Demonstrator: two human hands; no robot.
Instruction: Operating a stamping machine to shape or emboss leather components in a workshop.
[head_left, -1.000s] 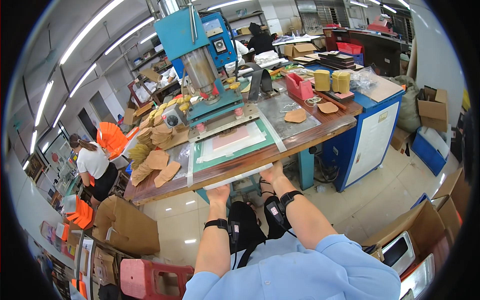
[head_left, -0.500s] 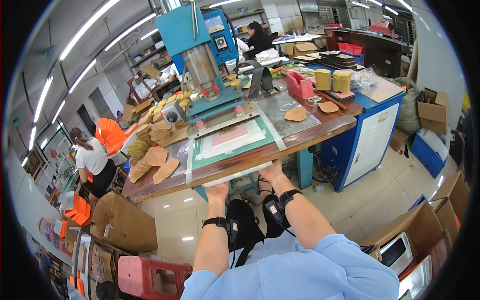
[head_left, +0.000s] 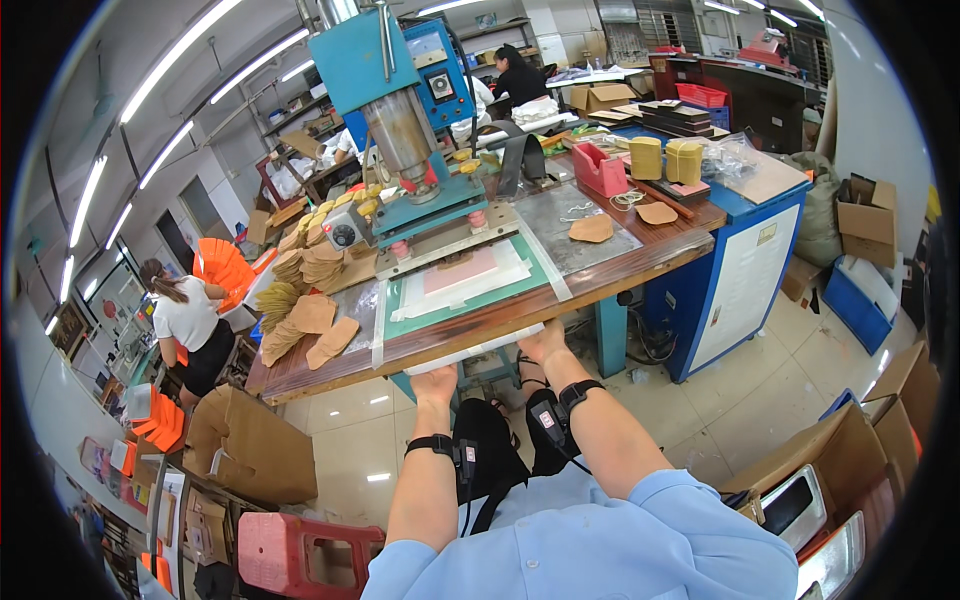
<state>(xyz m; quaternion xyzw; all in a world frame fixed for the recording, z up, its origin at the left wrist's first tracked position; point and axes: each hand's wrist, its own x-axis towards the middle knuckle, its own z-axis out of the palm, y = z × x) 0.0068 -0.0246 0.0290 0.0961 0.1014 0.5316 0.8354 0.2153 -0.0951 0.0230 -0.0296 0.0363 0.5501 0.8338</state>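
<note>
Below the table's front edge, my left hand [head_left: 434, 383] and my right hand [head_left: 542, 343] hold a long white bar [head_left: 480, 350], one near each end. My fingertips are hidden under the tabletop. Above them on the wooden table [head_left: 440, 345] stands a blue-green press [head_left: 410, 130] with a metal cylinder. Its plate sits just behind a green mat [head_left: 545, 275] edged with white tape. A pinkish piece [head_left: 462, 272] lies on white sheets on that mat, partly under the press.
Tan leather-like pieces [head_left: 312, 314] and stacks of them lie left of the mat. At right are a pink tape dispenser [head_left: 598, 172], yellow rolls [head_left: 646, 158] and a blue cabinet [head_left: 725, 280]. A red stool [head_left: 275, 545] stands at lower left. Another person [head_left: 185, 315] works far left.
My hands and the white bar stay in the same place. The person at far left has shifted an arm slightly.
</note>
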